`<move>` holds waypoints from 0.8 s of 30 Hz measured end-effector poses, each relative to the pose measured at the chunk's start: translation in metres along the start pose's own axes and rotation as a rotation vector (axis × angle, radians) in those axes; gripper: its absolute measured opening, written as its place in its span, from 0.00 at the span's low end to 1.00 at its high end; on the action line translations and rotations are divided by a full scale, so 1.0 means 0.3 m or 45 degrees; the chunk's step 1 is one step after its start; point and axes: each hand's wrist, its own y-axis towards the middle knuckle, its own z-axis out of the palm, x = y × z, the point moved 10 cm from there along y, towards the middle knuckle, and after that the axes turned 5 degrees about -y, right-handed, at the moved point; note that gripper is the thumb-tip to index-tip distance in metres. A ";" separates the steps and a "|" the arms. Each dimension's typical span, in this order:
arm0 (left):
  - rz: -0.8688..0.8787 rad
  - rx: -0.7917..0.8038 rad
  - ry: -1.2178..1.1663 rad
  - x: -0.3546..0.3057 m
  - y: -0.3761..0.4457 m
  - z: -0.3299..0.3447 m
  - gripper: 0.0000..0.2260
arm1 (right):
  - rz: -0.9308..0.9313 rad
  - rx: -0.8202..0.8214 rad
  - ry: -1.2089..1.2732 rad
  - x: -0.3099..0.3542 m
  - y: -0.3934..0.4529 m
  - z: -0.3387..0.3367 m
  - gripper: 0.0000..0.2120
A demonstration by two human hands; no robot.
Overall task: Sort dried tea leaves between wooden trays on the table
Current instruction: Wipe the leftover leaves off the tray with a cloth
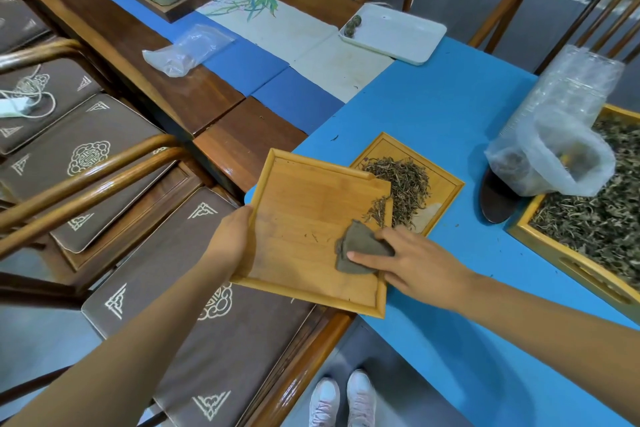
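The blue table (450, 107) has bare surface ahead and toward the person, its near left edge dropping to a row of cushioned chairs (104, 156). At the right edge, cut off by the frame, a big wooden tray (540, 246) lies heaped with tea leaves (595, 218), and a crumpled clear plastic bag (561, 135) slumps over its corner. The left hand (230, 239) clasps a held tray (311, 229) by its left rim, tilted over a smaller tray (446, 184) that carries a leaf pile (401, 184); the overlap hides that tray's near corner. The right hand (415, 263) presses a grey cloth (360, 250) onto the held tray beside a few loose leaves (379, 210). A white tray (398, 42) sits far back.
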 end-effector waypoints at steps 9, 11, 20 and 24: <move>-0.020 0.020 -0.034 0.016 -0.010 -0.025 0.21 | 0.347 0.047 -0.082 -0.227 0.042 0.035 0.26; -0.030 0.023 -0.012 0.019 -0.011 -0.026 0.22 | 0.443 0.038 -0.058 -0.269 0.046 0.035 0.26; -0.017 -0.007 -0.002 0.028 -0.012 -0.044 0.22 | 0.710 -0.110 0.105 -0.330 0.067 -0.048 0.24; -0.033 0.003 -0.020 0.019 -0.015 -0.024 0.22 | 0.517 -0.120 0.255 -0.139 0.130 -0.092 0.26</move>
